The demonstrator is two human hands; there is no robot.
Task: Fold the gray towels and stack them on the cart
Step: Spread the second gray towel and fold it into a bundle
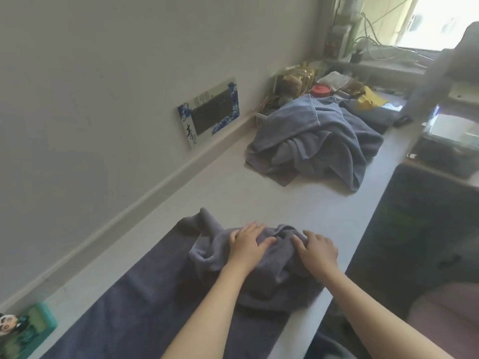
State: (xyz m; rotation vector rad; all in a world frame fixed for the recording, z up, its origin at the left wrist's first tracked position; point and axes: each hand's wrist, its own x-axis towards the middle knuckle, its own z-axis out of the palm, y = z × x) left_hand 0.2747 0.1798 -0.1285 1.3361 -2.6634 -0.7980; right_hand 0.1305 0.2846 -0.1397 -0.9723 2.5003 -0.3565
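A dark gray towel (145,301) lies lengthwise on the white counter (228,187), flat near me and bunched at its far end. My left hand (247,246) rests on the crumpled part with fingers spread and fairly straight. Beside it, my right hand (317,251) presses on the same bunched cloth, fingers slightly bent, thumb touching a fold. Farther along the counter sits a loose heap of lighter gray-blue towels (313,143). No cart is visible in the head view.
A blue-and-white framed panel (208,111) leans on the wall. Clutter with a red lid (321,90) and a yellow cloth (369,101) fills the far end by the window. A green box (26,330) sits at the near left. The counter edge runs along the right.
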